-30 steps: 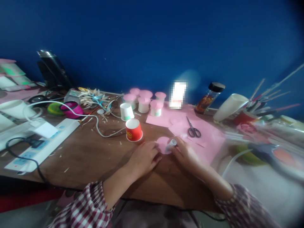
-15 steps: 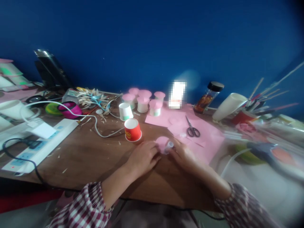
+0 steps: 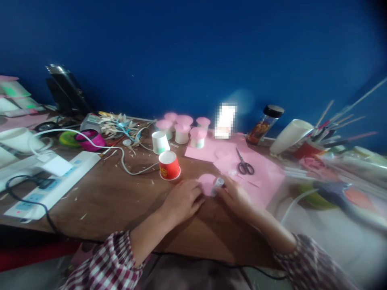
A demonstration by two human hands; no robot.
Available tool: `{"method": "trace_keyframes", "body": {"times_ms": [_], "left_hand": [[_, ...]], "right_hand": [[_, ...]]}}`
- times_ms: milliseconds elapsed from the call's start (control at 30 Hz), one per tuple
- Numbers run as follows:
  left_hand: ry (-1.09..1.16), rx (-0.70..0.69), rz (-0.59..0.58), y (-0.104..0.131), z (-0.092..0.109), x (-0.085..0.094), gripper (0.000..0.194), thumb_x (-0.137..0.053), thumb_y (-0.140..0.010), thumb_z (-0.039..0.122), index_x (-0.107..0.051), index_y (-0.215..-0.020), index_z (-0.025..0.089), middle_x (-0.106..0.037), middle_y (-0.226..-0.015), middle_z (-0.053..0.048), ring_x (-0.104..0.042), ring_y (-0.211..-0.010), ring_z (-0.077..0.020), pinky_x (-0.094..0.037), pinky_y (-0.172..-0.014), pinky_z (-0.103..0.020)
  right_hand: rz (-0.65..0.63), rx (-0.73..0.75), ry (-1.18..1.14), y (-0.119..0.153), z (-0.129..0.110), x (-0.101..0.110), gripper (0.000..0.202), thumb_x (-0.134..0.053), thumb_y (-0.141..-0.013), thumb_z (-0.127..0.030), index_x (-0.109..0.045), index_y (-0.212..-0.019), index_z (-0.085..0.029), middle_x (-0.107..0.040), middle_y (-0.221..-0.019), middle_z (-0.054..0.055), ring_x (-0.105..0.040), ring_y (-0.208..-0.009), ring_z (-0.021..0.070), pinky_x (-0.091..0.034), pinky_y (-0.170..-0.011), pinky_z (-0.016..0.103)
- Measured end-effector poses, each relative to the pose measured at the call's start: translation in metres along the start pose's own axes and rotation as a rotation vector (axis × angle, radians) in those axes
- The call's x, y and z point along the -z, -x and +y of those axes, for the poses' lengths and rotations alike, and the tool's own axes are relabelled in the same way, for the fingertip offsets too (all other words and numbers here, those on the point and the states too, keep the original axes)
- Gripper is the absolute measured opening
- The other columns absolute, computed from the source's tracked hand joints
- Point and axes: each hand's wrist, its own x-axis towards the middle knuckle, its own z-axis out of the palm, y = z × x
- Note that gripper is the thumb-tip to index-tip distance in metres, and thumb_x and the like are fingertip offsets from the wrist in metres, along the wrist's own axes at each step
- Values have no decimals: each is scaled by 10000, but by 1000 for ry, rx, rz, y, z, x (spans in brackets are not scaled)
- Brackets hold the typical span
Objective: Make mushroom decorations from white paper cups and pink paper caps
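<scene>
A pink paper circle (image 3: 207,183) lies on the brown table between my hands. My left hand (image 3: 183,203) has its fingers curled at the circle's left edge, pinning it down. In my right hand (image 3: 237,196) is a small pale tube that looks like a glue stick (image 3: 218,183), tilted over the circle's right edge. Just beyond my left hand stands a red paper cup (image 3: 169,165), with a white paper cup (image 3: 160,142) behind it. Several white cups topped with pink circles (image 3: 182,128) are grouped farther back.
Black-handled scissors (image 3: 245,164) rest on pink paper sheets (image 3: 266,177). A white power strip (image 3: 51,187) with a cable lies at left. On the right are a lidded jar (image 3: 266,125), a cup of brushes (image 3: 308,149) and a blurred glue gun (image 3: 335,195). A blue wall rises behind.
My right hand has shifted slightly right with the glue stick, towards the edge of the pink circle. My left hand stays where it was.
</scene>
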Motion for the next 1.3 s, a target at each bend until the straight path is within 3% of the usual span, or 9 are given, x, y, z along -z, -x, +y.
{"method": "trace_keyframes", "body": {"times_ms": [133, 333, 600, 767, 900, 1167, 1300], "left_hand": [[1, -4, -5, 0, 0, 0, 173, -546, -871, 277, -660, -951, 173, -648, -1131, -94, -588, -1060, -242, -475, -944, -389], [-11, -4, 7, 1, 0, 0, 193, -552, -870, 275, -655, -998, 173, -641, -1158, -105, -586, -1067, -247, -480, -937, -401], [-5, -2, -10, 1, 1, 1, 164, -543, -874, 280, -657, -929, 174, -655, -1090, -90, -588, -1051, -245, -481, -929, -393], [-3, -3, 5, 1, 1, 1, 187, -543, -875, 273, -651, -993, 177, -639, -1151, -98, -584, -1063, -241, -475, -937, -390], [9, -2, -2, 2, 1, 1, 171, -554, -867, 273, -652, -970, 179, -637, -1154, -96, -584, -1067, -242, -475, -936, -391], [72, 26, -6, -1, 2, 2, 224, -542, -874, 275, -635, -1061, 192, -645, -1133, -80, -580, -1071, -230, -467, -940, -389], [71, 29, -20, 0, 1, 1, 192, -551, -862, 274, -646, -1001, 183, -648, -1135, -85, -580, -1071, -234, -465, -948, -390]], "right_hand": [[64, 3, -54, -3, 0, 0, 66, -462, -923, -199, -528, -933, -200, -609, -851, 43, -564, -770, 187, -436, -705, 299], [-19, 20, 16, -2, 0, -4, 72, -456, -906, -171, -523, -900, -195, -614, -878, 66, -564, -800, 206, -432, -720, 322], [92, -13, -62, -4, -1, 0, 67, -472, -922, -219, -535, -909, -198, -624, -853, 43, -578, -781, 187, -436, -713, 295], [14, 15, 51, -5, 0, -5, 79, -455, -904, -178, -520, -868, -201, -616, -855, 59, -568, -783, 201, -434, -705, 311], [25, 19, 31, -3, 1, -4, 75, -464, -913, -202, -534, -887, -199, -613, -849, 55, -561, -770, 194, -435, -706, 308], [-73, -8, 14, -4, -17, -2, 76, -459, -905, -182, -531, -882, -188, -619, -858, 61, -574, -766, 194, -434, -684, 306], [0, -36, -102, 0, -11, 4, 86, -478, -918, -227, -555, -911, -192, -632, -825, 37, -587, -744, 177, -453, -681, 298]]}}
